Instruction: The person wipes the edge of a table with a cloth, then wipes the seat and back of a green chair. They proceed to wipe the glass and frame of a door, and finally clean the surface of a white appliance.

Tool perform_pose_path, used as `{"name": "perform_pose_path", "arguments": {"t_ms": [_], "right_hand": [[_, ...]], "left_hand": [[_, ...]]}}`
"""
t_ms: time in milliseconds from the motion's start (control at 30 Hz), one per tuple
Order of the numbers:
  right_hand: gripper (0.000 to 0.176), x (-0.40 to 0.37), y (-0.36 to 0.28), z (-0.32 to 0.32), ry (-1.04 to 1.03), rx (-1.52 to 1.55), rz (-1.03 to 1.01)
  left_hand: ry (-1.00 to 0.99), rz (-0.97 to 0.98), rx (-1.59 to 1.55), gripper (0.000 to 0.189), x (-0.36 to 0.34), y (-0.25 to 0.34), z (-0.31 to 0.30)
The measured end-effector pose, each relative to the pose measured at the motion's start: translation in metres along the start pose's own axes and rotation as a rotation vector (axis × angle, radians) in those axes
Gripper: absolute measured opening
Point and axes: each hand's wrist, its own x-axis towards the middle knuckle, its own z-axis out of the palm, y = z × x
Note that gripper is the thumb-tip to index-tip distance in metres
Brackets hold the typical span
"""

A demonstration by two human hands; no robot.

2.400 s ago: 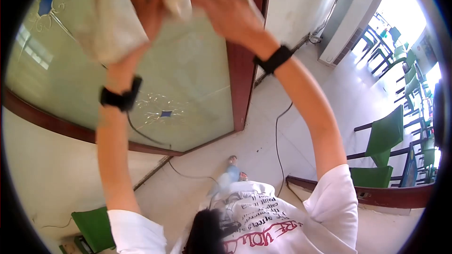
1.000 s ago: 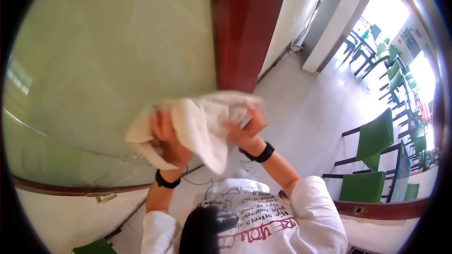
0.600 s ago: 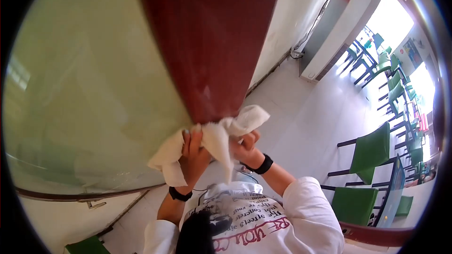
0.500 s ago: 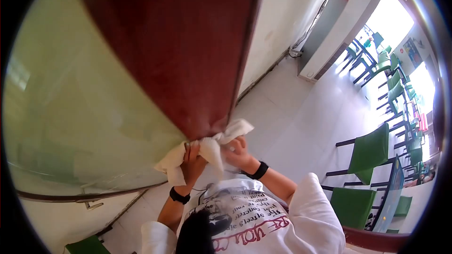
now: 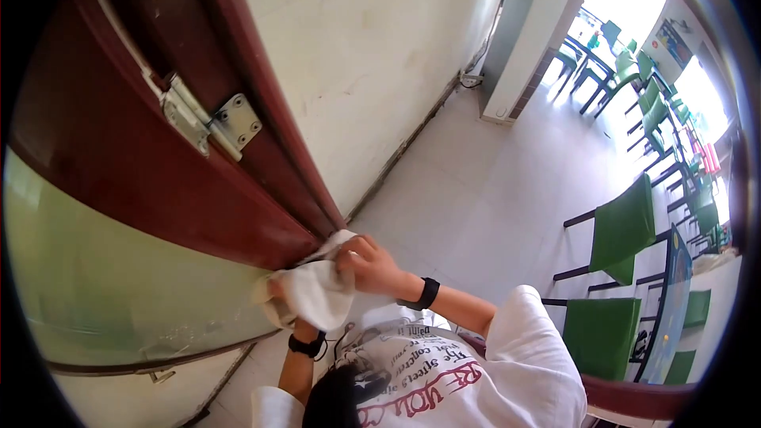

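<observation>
A white cloth point(image 5: 319, 295) is bunched at the lower edge of the dark red door frame point(image 5: 265, 123). My right hand point(image 5: 371, 265) has its fingers curled round the cloth's right part, beside the frame. Most of my left hand point(image 5: 279, 289) is behind the cloth, and its fingers are hidden or blurred. The red door point(image 5: 151, 174) with its glass panel point(image 5: 143, 277) stands at the left, with a metal hinge point(image 5: 202, 120) between door and frame. Black bands circle both wrists.
Green chairs point(image 5: 622, 230) and a table point(image 5: 674, 301) stand on the right, with more chairs farther back. A pale wall point(image 5: 341, 55) runs beside the frame to a pillar point(image 5: 539, 40). Light tiled floor point(image 5: 476, 190) lies between wall and chairs.
The view has shifted, so the hinge and the frame now show at the left. The cloth is bunched closer together, my right hand is nearer the left one, and the cloth now covers more of my left hand.
</observation>
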Motion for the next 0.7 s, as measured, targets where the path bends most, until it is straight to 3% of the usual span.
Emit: {"name": "perform_pose_path", "arguments": {"t_ms": [67,167,300,467,633,700], "right_hand": [[0.035,0.030,-0.024,-0.018,0.145,-0.059,-0.147],[0.035,0.077,-0.058,-0.036,0.241,-0.059,-0.203],[0.035,0.077,-0.060,-0.015,0.299,0.145,-0.097],[0.034,0.030,-0.035,0.015,0.125,0.110,0.098],[0.045,-0.030,0.000,0.049,-0.127,0.026,0.419],[0.043,-0.048,0.004,0.054,-0.130,0.083,0.485]], "left_hand": [[0.066,-0.039,-0.049,0.042,0.010,-0.005,-0.020],[0.128,-0.078,-0.089,0.042,0.024,-0.018,-0.041],[0.094,0.011,-0.096,0.042,0.013,-0.019,-0.036],[0.027,0.183,-0.108,0.043,0.011,-0.011,-0.020],[0.065,0.208,-0.076,0.043,0.053,0.021,0.002],[0.013,0.203,-0.117,0.040,0.042,0.024,0.007]]}}
